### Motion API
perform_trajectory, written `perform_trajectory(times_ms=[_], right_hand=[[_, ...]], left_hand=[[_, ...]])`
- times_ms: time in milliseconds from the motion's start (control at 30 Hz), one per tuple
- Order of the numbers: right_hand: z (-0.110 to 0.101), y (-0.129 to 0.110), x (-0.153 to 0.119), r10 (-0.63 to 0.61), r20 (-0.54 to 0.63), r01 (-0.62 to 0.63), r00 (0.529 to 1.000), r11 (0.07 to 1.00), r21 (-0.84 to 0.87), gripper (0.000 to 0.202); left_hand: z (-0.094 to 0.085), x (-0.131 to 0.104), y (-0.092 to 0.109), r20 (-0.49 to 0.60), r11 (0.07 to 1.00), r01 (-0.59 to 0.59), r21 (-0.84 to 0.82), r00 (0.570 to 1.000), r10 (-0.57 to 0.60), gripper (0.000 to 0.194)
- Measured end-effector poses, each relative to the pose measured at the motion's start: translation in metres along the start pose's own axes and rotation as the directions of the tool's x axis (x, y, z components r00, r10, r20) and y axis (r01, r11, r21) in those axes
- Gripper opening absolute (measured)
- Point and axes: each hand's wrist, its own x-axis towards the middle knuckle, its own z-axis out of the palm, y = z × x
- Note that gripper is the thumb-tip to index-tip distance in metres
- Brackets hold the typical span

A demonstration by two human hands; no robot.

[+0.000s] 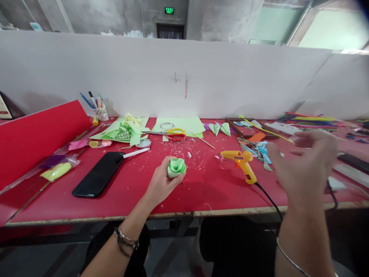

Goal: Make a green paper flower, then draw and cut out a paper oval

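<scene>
My left hand [164, 179] is closed around a rolled light-green paper flower [177, 167], its spiral petals facing up. Over the right side of the red table, my right hand [302, 165] is raised and blurred, with thumb and fingers apart. A thin yellow stem [263, 129] with a small greenish tip runs up to its fingertips; I see no grip on it. Left of that hand lies a yellow hot glue gun [240, 163], its nozzle pointing left. Small paper scraps [189, 154] are scattered beyond the flower.
A black phone [99, 175] and a white pen [137, 152] lie at left. Yellow-handled scissors [175, 132] rest by green paper [184, 124]. Green paper cones [216, 129], a brown tray [248, 135] and colored pipe cleaners [307, 118] line the back. The glue gun's black cord [268, 196] crosses the front edge.
</scene>
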Motion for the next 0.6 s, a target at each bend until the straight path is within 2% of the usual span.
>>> perform_trajectory(times_ms=[33, 67, 133, 200, 233, 300, 333, 367, 400, 533, 600], right_hand=[[0.001, 0.014, 0.001, 0.013, 0.173, 0.015, 0.985, 0.987, -0.158, 0.043], [0.004, 0.027, 0.000, 0.059, 0.344, 0.041, 0.937, 0.960, -0.276, 0.047], [0.013, 0.048, -0.004, 0.191, 0.580, 0.065, 0.792, 0.918, -0.391, 0.049], [0.027, 0.060, -0.011, 0.266, 0.741, -0.012, 0.616, 0.944, -0.329, 0.043], [0.035, 0.062, -0.014, 0.241, 0.807, -0.059, 0.539, 0.967, -0.250, 0.036], [0.049, 0.064, -0.020, 0.198, 0.880, -0.167, 0.431, 0.976, -0.138, 0.025], [0.054, 0.064, -0.022, 0.181, 0.896, -0.206, 0.405, 0.973, -0.104, 0.021], [0.058, 0.064, -0.024, 0.177, 0.897, -0.229, 0.405, 0.970, -0.088, 0.020], [0.061, 0.064, -0.025, 0.178, 0.885, -0.236, 0.431, 0.968, -0.080, 0.019], [0.064, 0.068, -0.026, 0.223, 0.742, -0.245, 0.632, 0.966, -0.082, 0.018], [0.063, 0.068, -0.024, 0.199, 0.674, -0.247, 0.711, 0.969, -0.026, 0.022]], left_hand=[[0.001, 0.000, 0.000, -0.006, 1.000, 0.003, -0.021, 1.000, -0.003, 0.024], [0.002, -0.001, -0.001, -0.011, 0.999, 0.006, -0.048, 1.000, -0.007, 0.023], [0.004, -0.001, -0.002, -0.013, 0.993, 0.017, -0.119, 1.000, -0.018, 0.021], [0.004, -0.002, -0.003, 0.007, 0.978, 0.027, -0.209, 1.000, -0.026, 0.022], [0.004, -0.002, -0.003, 0.022, 0.968, 0.032, -0.250, 0.999, -0.027, 0.024], [0.003, -0.001, -0.003, 0.050, 0.947, 0.042, -0.319, 0.998, -0.028, 0.028], [0.003, -0.001, -0.002, 0.051, 0.936, 0.047, -0.349, 0.998, -0.031, 0.029], [0.002, 0.000, -0.001, 0.045, 0.927, 0.052, -0.372, 0.998, -0.037, 0.030], [0.002, 0.000, 0.000, 0.032, 0.919, 0.056, -0.390, 0.998, -0.047, 0.030], [0.001, 0.004, 0.002, -0.040, 0.890, 0.120, -0.440, 0.987, -0.152, 0.026], [0.002, 0.006, 0.001, -0.066, 0.858, 0.165, -0.486, 0.972, -0.224, 0.024]])
